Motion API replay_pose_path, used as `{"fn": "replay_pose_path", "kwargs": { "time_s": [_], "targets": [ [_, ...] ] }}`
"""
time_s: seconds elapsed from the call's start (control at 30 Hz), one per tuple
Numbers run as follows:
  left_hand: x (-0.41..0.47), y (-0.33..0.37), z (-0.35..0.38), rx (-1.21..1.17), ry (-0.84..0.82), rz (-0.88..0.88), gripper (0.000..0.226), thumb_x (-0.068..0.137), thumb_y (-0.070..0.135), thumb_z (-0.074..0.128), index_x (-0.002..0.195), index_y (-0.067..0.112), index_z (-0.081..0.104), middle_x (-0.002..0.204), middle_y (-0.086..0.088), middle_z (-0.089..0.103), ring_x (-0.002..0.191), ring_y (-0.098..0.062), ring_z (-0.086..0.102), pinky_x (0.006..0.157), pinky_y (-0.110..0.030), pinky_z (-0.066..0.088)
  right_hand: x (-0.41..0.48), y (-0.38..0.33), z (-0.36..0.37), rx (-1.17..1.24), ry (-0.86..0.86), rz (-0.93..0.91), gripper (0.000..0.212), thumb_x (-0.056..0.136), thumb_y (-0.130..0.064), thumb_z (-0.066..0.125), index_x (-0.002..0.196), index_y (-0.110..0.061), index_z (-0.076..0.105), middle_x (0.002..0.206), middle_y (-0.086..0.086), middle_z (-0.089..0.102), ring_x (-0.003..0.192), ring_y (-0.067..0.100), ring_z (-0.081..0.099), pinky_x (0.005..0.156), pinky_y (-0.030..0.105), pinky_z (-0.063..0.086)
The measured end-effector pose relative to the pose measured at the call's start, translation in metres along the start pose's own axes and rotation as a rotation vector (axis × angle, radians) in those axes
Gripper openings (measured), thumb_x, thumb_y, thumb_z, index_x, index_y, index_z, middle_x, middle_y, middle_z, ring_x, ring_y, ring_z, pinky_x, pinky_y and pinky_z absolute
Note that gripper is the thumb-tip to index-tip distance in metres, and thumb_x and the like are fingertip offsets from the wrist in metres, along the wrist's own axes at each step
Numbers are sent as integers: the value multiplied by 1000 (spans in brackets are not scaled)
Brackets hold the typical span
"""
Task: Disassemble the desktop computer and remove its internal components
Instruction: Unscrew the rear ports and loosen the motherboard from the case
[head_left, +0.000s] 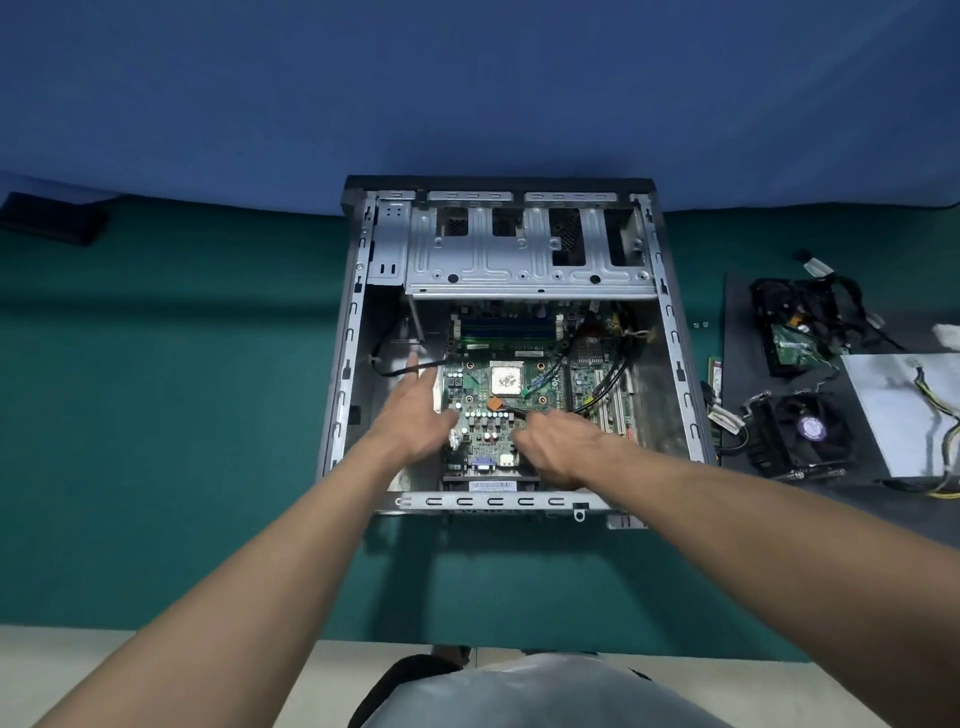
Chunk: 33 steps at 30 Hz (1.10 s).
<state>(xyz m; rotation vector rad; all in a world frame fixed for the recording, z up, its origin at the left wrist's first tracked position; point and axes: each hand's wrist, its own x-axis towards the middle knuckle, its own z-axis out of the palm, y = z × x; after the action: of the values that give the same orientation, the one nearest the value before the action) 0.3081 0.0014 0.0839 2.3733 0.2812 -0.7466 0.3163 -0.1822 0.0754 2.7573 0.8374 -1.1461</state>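
Head: PC case (351, 332) open, green mobo (488, 434) exposed; left grip (415, 415) wide, right grip (561, 447) can't tell.

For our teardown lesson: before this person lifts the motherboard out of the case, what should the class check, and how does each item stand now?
1. Cooler off the processor: ok, it sits on the mat.
2. Power supply out of the case: ok.
3. Cables off the motherboard: not ok, black ones run across its right side.
4. Board screws removed: cannot tell.
5. Hands free: left hand open, ok; right hand cannot tell.
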Motion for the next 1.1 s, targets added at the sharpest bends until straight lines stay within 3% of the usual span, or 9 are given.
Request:
{"fn": "replay_pose_path", "kwargs": {
  "time_s": [0.13,0.33,0.4,0.47,0.6,0.77,0.9,1.0,1.1],
  "targets": [
    [-5,5,-16,-91,78,21,75,97,32,54,155,21,8,162,-1,2,147,-28,16,117,-46,13,-19,1,-18,53,117,26,24,95,-11,29,87,-8,50,74,5,48,57,14,45,47,24,38],
    [-9,7,-35,-190,87,53,71,98,52,39,155,26,7,161,8,-8,147,-24,17,117,-45,15,-49,-1,-69,53,202,-81,32,92,-23,56,122,-12,51,120,7,54,110,26,52,92,46,46],
    [-11,8,-41,-299,91,36,67,97,57,38,154,25,22,160,6,18,143,-23,29,115,-43,21,-57,0,-81,101,210,-86,34,94,-29,56,125,-16,50,123,3,53,118,24,48,98,46,41],
    [-14,10,-46,-345,76,54,63,95,61,40,146,24,42,129,8,55,124,-19,48,104,-37,35,-66,0,-91,166,212,-90,39,94,-32,57,129,-16,49,127,4,52,121,24,46,102,46,38],
    [-24,15,-59,-563,116,93,57,92,62,46,129,20,60,120,14,58,113,-12,52,104,-32,34,-79,1,-109,298,238,-94,40,94,-30,58,130,-14,51,130,5,55,116,22,50,101,41,40],
    [-43,24,-75,-788,166,247,62,77,68,63,102,11,70,101,-11,72,100,-28,67,101,-47,47,-99,0,-119,649,309,-21,44,97,-29,55,137,-11,48,139,4,51,120,15,50,99,28,37],
    [-56,30,-82,-648,331,375,77,65,78,64,88,5,64,81,-9,71,77,-22,68,82,-39,53,-114,-8,-126,845,363,-35,17,99,-25,52,91,-13,62,73,-3,56,69,15,50,69,26,40],
    [-61,36,-85,-637,440,385,61,74,71,62,77,10,60,62,8,60,60,-11,58,57,-26,47,-125,-18,-133,879,396,-36,35,101,-27,47,82,2,51,72,7,37,66,18,34,68,29,28],
    [-66,44,-89,-670,515,387,57,81,64,62,79,7,59,60,6,53,60,-14,50,61,-32,43,-133,-25,-144,876,431,1,31,101,-28,46,77,-9,49,73,7,36,62,13,32,64,27,27]
  ]
}}
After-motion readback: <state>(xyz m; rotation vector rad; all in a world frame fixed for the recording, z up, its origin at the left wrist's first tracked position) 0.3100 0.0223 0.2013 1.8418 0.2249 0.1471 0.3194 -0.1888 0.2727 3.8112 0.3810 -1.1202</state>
